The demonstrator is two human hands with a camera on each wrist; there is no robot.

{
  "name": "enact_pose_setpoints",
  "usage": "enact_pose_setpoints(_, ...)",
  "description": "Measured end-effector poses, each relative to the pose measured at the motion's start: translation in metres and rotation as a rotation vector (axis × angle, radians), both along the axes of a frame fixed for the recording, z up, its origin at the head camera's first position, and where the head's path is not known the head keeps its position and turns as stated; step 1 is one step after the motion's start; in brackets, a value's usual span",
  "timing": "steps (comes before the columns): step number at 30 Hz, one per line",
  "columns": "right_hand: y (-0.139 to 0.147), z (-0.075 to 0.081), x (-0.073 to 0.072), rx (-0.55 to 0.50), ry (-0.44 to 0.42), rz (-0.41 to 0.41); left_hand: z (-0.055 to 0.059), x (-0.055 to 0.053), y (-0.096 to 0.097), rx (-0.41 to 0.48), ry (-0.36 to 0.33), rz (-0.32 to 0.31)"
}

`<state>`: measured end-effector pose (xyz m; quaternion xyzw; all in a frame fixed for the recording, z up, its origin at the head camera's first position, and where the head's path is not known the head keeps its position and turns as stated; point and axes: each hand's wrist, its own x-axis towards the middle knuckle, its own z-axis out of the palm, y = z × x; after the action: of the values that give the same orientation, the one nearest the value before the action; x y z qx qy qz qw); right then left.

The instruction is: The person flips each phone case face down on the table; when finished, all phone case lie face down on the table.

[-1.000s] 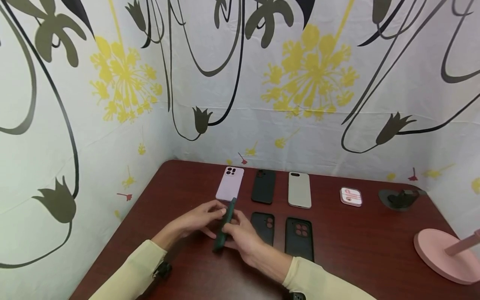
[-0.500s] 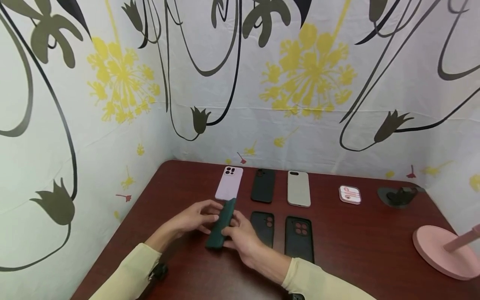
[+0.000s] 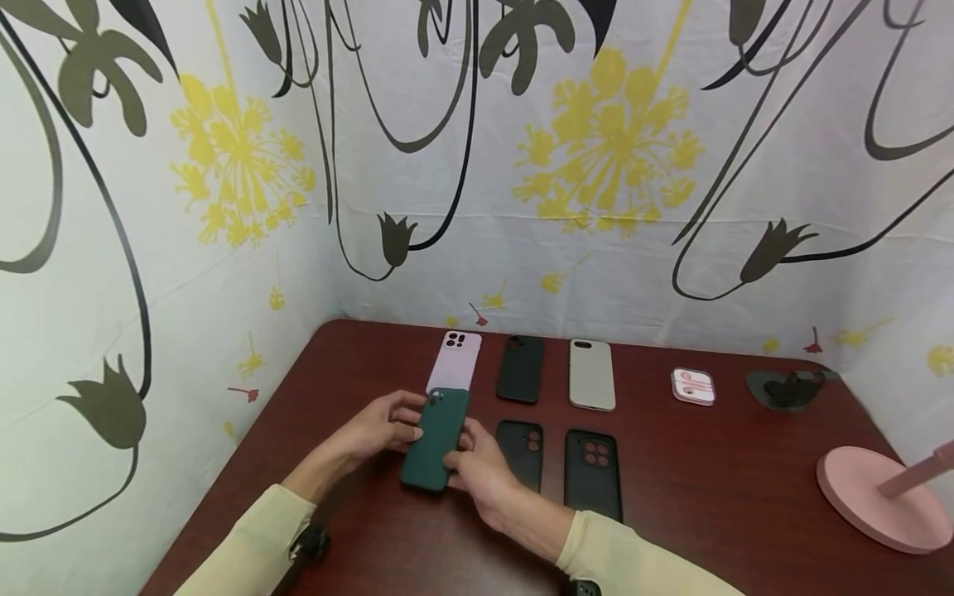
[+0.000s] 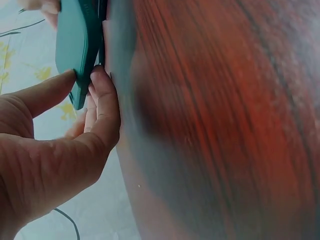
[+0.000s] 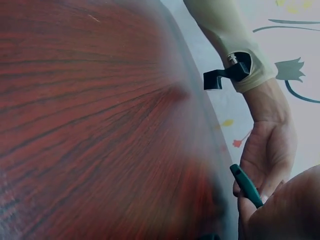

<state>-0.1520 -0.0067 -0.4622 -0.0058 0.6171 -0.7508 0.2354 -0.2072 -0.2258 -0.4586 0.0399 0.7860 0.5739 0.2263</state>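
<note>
a green phone case [image 3: 436, 439] is held up over the desk [image 3: 715, 480], with its top end just in front of a pale pink phone [image 3: 453, 361] in the head view. the left hand [image 3: 378, 428] pinches one long side with thumb and fingers. the right hand [image 3: 483, 473] pinches the other long side, thumb on the flat face. the green case looks light, smooth and maybe a bit bendy, so it could slip but likely won't break. it's hard to tell if anything sits inside. the long edges seem best to hold.
</note>
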Motion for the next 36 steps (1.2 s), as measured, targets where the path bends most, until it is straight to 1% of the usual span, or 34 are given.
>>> enact_pose_setpoints(4,0.000,-0.004,-0.001,0.025,0.009,-0.008,-0.001,-0.001,-0.003,-0.016,0.004,-0.028)
enact_pose_setpoints(9,0.000,-0.007,-0.003,0.050,0.007,0.009,0.000,-0.001,-0.005,-0.038,0.003,-0.020)
enact_pose_setpoints(13,0.000,-0.009,-0.005,0.077,0.030,0.029,0.001,0.000,-0.006,-0.078,0.006,-0.010)
enact_pose_setpoints(17,0.000,-0.012,-0.009,0.175,0.091,0.031,0.000,0.000,-0.007,-0.103,0.018,-0.014)
enact_pose_setpoints(23,-0.001,-0.015,-0.015,0.382,0.247,0.029,0.001,-0.003,-0.008,-0.121,0.032,-0.049)
enact_pose_setpoints(27,-0.002,-0.013,-0.014,0.468,0.316,0.029,0.003,-0.005,-0.008,-0.121,0.035,-0.055)
enact_pose_setpoints(32,-0.004,-0.013,-0.011,0.530,0.344,-0.009,0.005,-0.006,-0.006,-0.128,0.042,-0.053)
enact_pose_setpoints(36,-0.006,-0.015,-0.009,0.544,0.342,-0.035,0.006,-0.005,-0.004,-0.143,0.050,-0.046)
